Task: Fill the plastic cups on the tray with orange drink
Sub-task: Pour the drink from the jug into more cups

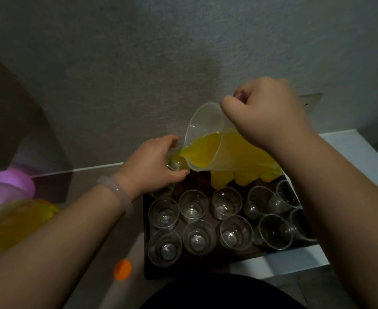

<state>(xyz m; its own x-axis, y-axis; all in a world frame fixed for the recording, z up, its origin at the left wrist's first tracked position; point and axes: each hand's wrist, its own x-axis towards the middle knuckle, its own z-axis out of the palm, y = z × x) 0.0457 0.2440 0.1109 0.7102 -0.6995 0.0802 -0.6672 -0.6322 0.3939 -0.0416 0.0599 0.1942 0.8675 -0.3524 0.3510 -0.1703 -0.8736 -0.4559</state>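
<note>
While our right hand [266, 114] grips a tilted clear plastic jug [205, 130], orange drink [239, 152] runs from its lip into a small clear plastic cup [174, 162], which our left hand [152, 163] holds wrapped in its fingers at the far left corner of the dark rectangular tray [148, 264]. This tray sits on the tabletop [352, 152]. Rows of empty clear cups [197, 206] stand nearest us, and filled cups [246, 179] sit behind them under the jug. A round orange cap [122, 269] lies just left of the tray.
</note>
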